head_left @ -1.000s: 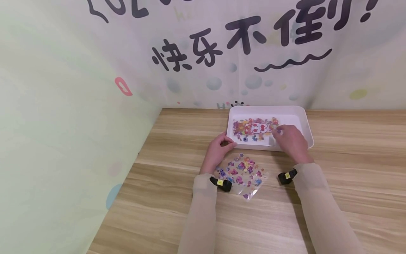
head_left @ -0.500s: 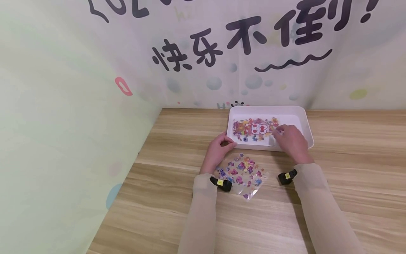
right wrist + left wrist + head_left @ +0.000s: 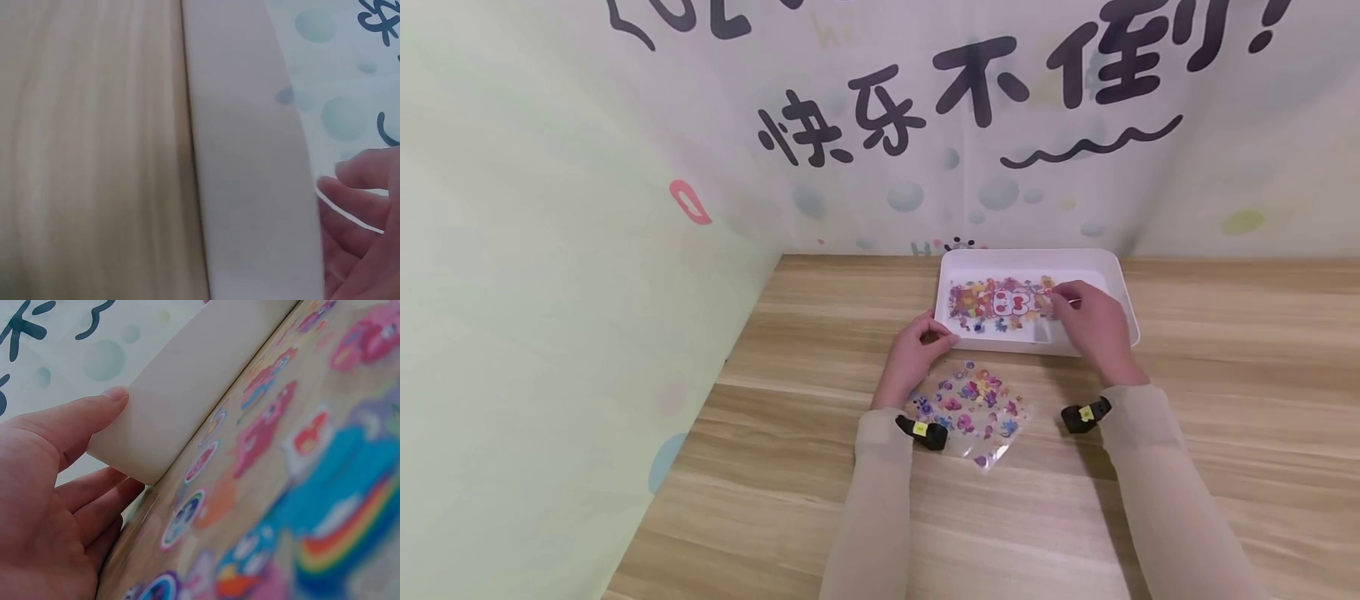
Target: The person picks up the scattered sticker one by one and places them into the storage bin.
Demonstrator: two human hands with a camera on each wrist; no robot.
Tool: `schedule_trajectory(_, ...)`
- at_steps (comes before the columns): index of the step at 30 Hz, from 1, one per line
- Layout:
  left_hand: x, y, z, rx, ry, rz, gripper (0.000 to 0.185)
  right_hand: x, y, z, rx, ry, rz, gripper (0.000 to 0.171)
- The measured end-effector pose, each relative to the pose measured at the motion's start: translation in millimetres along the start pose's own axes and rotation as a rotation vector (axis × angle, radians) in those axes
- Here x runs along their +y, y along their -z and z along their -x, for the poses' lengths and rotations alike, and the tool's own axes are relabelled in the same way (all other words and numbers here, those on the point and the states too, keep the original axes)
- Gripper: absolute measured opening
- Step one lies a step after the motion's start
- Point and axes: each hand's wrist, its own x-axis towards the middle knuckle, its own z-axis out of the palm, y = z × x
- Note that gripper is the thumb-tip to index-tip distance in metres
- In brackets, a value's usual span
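A white tray (image 3: 1116, 287) stands at the back of the table with a clear sticker sheet (image 3: 988, 302) inside, covered in colourful stickers and a rabbit face. My left hand (image 3: 917, 350) holds the tray's near left corner, its thumb (image 3: 115, 395) on the outer wall and the other fingers low by the table. Over the tray's right half, my right hand (image 3: 1093, 325) pinches at the right end of the sheet, fingers bent and fingertips close together. In the right wrist view the tray wall (image 3: 256, 156) hides what lies at the fingertips.
Another clear sheet of stickers (image 3: 966, 423) lies on the wooden table (image 3: 790, 500) in front of the tray, partly beside my left wrist. A printed cloth (image 3: 910, 192) with large dark characters rises right behind the tray.
My right hand has moved slightly right and back over the tray, with its wrist turned a little. The left hand stays at the tray corner, and the sheet on the table has not moved.
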Motion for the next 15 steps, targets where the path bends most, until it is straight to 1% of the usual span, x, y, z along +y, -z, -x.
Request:
schedule_trajectory(3, 1.4, 0.2, -0.5, -0.006, -0.003, 0.003, 0.021, -4.7, 0.9, 4.9, 0.017, 0.017, -0.015, 0.040)
schedule_trajectory(8, 1.9, 0.8, -1.4, -0.006, -0.004, 0.001, 0.018, -10.6, -1.1, 15.5, 0.016, 0.059, -0.036, 0.045)
schedule_trajectory(13, 1.4, 0.7, -0.9, -0.012, 0.005, 0.004, 0.017, -11.8, -1.0, 23.2, 0.032, 0.101, -0.026, 0.049)
schedule_trajectory(15, 1.5, 0.9, -0.7, -0.013, 0.008, 0.005, 0.016, -12.1, 0.6, 25.9, 0.036, 0.121, -0.012, 0.046)
